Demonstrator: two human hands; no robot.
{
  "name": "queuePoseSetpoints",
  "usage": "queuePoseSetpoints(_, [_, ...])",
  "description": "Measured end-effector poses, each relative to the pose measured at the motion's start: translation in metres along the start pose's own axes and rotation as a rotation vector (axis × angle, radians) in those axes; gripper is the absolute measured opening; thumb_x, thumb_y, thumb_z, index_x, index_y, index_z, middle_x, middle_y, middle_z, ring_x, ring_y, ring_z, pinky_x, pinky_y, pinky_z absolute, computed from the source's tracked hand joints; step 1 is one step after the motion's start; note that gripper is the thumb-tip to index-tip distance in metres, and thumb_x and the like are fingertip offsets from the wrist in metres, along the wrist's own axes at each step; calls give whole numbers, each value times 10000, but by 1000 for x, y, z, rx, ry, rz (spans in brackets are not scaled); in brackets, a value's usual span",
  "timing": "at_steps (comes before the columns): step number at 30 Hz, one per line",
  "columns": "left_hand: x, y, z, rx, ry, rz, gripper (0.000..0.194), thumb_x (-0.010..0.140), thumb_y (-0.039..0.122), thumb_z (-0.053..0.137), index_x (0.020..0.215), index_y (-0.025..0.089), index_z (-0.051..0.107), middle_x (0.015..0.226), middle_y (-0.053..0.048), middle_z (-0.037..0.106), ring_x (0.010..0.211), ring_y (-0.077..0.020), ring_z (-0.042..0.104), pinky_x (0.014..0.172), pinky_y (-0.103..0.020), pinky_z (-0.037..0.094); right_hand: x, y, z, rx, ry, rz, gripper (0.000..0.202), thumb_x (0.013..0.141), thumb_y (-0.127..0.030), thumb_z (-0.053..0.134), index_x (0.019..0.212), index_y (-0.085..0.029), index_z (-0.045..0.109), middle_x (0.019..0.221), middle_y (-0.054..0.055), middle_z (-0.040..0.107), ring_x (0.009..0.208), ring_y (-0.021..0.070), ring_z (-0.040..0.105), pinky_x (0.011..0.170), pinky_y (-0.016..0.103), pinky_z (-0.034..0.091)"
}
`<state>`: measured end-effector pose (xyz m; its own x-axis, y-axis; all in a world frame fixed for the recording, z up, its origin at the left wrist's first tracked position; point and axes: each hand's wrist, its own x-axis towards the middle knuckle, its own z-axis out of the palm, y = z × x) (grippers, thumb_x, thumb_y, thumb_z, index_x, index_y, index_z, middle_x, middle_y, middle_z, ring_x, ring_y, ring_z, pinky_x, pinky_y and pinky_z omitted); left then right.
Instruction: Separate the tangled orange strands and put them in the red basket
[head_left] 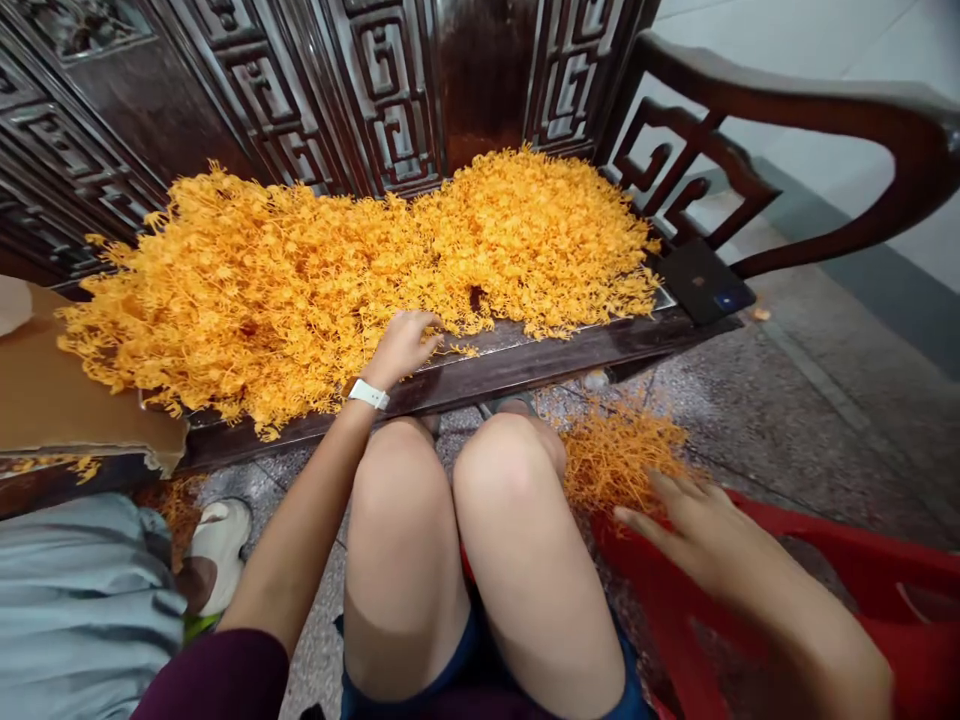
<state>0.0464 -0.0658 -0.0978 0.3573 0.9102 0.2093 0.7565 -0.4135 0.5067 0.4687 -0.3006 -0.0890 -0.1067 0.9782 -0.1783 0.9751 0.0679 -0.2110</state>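
Observation:
My left hand, with a white watch on the wrist, is at the front edge of a large heap of orange-yellow artificial flower sprigs. Its thumb and forefinger are apart; the other fingers are partly hidden. A small loose piece lies just right of the thumb. Lower right, my right hand is slightly blurred, thumb apart from the fingers, with nothing visible in it. It hovers beside a pile of bare orange stems on the floor.
The heap lies on a dark carved wooden bench. A dark phone rests at its right end by the armrest. A cardboard box stands left. A red plastic stool is lower right. Another person's shoe shows lower left.

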Motion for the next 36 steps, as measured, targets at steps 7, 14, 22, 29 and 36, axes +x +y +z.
queuePoseSetpoints(7, [-9,10,23,98,-232,171,266,1039,314,571,1151,166,760,1240,-141,748,1228,-295,659,1105,-449,500,80,-134,-74,20,-19,-396,580,1085,-316,273,1571,-111,515,1597,175,541,1478,355,506,1230,554,433])
queuePoseSetpoints(14, [-29,-9,11,-151,129,52,252,1004,335,633,1138,185,785,1309,-121,761,1318,-296,661,1181,-477,487,151,-146,-48,14,-255,-249,812,1048,-640,352,1685,-137,335,1739,209,302,1603,436,306,1259,624,339])
queuePoseSetpoints(22, [-8,-57,-52,-31,415,-209,232,968,282,581,996,173,785,968,-112,801,914,-267,737,910,-424,573,197,-159,-12,-102,-496,-173,917,1016,-563,492,1725,-100,142,1774,214,-45,1651,451,-20,1290,671,175])
queuePoseSetpoints(29, [18,-81,-71,331,79,-534,402,905,535,660,754,165,712,814,-219,712,920,-436,706,819,-536,522,195,-158,-15,-70,-491,-170,888,1023,-501,517,1720,-84,156,1766,252,-16,1651,453,-5,1284,671,174])
queuePoseSetpoints(36, [44,-73,-85,51,357,-396,354,945,390,592,638,214,569,537,-19,476,568,-167,403,662,-346,346,187,-148,-9,33,-455,-176,874,1019,-527,491,1726,-133,159,1774,178,-78,1661,407,-60,1295,666,109])
